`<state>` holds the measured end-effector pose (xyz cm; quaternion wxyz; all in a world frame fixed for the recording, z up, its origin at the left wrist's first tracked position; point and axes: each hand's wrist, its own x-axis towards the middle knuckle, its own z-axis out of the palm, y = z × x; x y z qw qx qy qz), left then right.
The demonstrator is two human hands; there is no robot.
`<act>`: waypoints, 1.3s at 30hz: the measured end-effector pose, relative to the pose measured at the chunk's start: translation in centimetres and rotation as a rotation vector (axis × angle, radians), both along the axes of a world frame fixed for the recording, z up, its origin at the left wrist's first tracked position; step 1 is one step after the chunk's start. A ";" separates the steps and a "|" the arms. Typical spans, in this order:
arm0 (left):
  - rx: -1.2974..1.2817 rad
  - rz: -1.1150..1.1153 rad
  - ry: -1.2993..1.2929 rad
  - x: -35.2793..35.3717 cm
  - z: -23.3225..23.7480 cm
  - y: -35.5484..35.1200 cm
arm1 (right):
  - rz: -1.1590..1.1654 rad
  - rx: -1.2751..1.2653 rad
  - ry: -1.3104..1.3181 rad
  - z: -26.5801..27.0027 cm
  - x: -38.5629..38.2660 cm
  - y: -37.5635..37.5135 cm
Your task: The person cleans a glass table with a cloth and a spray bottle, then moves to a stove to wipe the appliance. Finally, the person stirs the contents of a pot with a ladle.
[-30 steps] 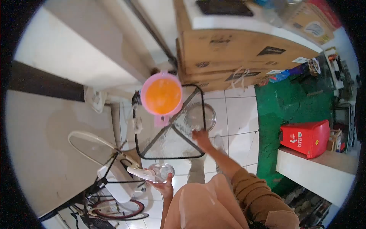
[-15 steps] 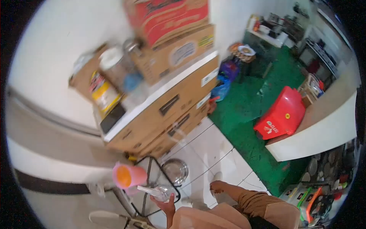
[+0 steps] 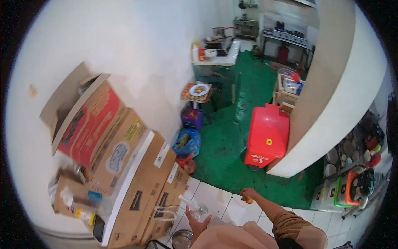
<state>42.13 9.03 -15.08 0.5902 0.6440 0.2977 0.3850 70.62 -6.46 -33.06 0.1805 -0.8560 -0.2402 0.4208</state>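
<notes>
My left hand, low in the middle of the head view, is closed around a clear, rounded container with a long white piece sticking out at its top left. My right hand is stretched forward over the edge between white tile and green floor. Its fingers are curled, and a small orange-brown piece shows just below them; I cannot tell what that piece is. A round metal pan is on the floor below my left hand.
Stacked cardboard boxes stand on the left. A red lidded bin is ahead, against a white partition. Farther off are a blue plastic bag, a plate and a side table. Crates and dishes fill the right.
My view has swung right and up toward the kitchen area. The pink pitcher has left the view. My left hand still holds the clear container; my right hand is now farther forward.
</notes>
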 end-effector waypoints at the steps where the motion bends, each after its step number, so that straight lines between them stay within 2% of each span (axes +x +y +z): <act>1: -0.022 -0.044 0.050 1.9 0.7 1.1 | -0.107 0.114 0.075 -0.1 0.3 0.7; 2: -0.040 -0.086 0.097 3.9 1.3 2.4 | -0.137 0.111 0.075 -0.2 0.4 1.5; 4: -0.052 -0.157 0.141 8.0 2.0 5.3 | -0.289 0.328 0.438 1.1 0.8 3.7; 5: -0.014 -0.194 0.130 10.1 2.1 6.9 | -0.311 0.334 0.430 1.7 1.9 4.7; 7: 0.024 -0.240 0.123 13.6 2.8 10.1 | -0.076 0.331 0.172 1.0 3.0 6.8; 10: 0.063 -0.330 0.147 20.7 5.2 15.7 | 0.002 0.313 0.210 1.2 6.4 9.0; 11: 0.044 -0.389 0.130 22.6 6.1 17.7 | -0.165 0.282 0.298 1.6 7.3 9.3; 12: 0.035 -0.452 0.112 24.3 6.6 19.7 | -0.172 0.278 0.295 3.0 8.6 9.9; 13: 0.085 -0.438 0.049 26.3 2.8 22.2 | -0.143 0.289 0.126 4.4 10.1 10.2; 14: 0.081 -0.448 0.049 28.9 1.2 24.4 | -0.114 0.294 -0.040 6.7 11.5 10.6; 15: 0.163 -0.425 0.083 31.0 0.1 26.3 | -0.509 0.235 0.208 10.1 12.8 11.9; 16: 0.248 -0.400 0.119 32.5 -0.3 27.8 | -0.518 0.232 0.215 11.7 13.8 12.4; 17: 0.131 -0.418 0.055 34.8 2.3 28.2 | -0.614 0.307 0.149 12.8 15.1 12.9; 18: 0.132 -0.422 0.055 36.9 2.5 29.2 | -0.706 0.383 0.078 13.1 16.7 13.4; 19: 0.106 -0.398 0.003 39.0 2.6 30.2 | -0.707 0.385 0.076 11.8 18.6 13.6; 20: 0.081 -0.374 -0.051 41.3 2.6 31.0 | -0.716 0.501 0.011 10.5 20.4 13.8; 21: -0.057 -0.411 -0.145 43.8 5.3 31.0 | -0.725 0.617 -0.054 9.4 22.3 14.4; 22: -0.054 -0.417 -0.146 45.8 5.5 31.7 | -0.730 0.621 -0.057 9.3 24.4 15.5; 24: 0.000 -0.423 -0.118 50.1 5.3 33.0 | -0.919 0.708 0.056 9.7 29.4 17.7; 27: -0.013 -0.485 -0.082 56.4 2.1 35.5 | -0.883 0.656 0.094 15.4 37.8 22.2; 31: 0.098 -0.373 0.043 64.7 2.5 37.0 | -0.810 0.625 0.059 19.9 50.1 29.1; 33: 0.177 -0.417 0.063 68.8 5.8 37.5 | -0.693 0.451 0.113 25.2 55.1 32.8; 35: 0.158 -0.426 0.099 72.7 8.1 38.5 | -0.439 0.477 -0.073 28.5 59.6 36.7; 37: 0.142 -0.441 0.134 76.4 8.1 39.7 | -0.248 0.573 -0.125 32.5 63.5 40.4; 38: 0.150 -0.465 0.127 78.4 7.6 40.6 | -0.242 0.570 -0.121 32.3 65.5 42.2; 39: 0.161 -0.491 0.119 80.5 7.2 41.8 | -0.091 0.687 -0.309 32.1 67.5 44.1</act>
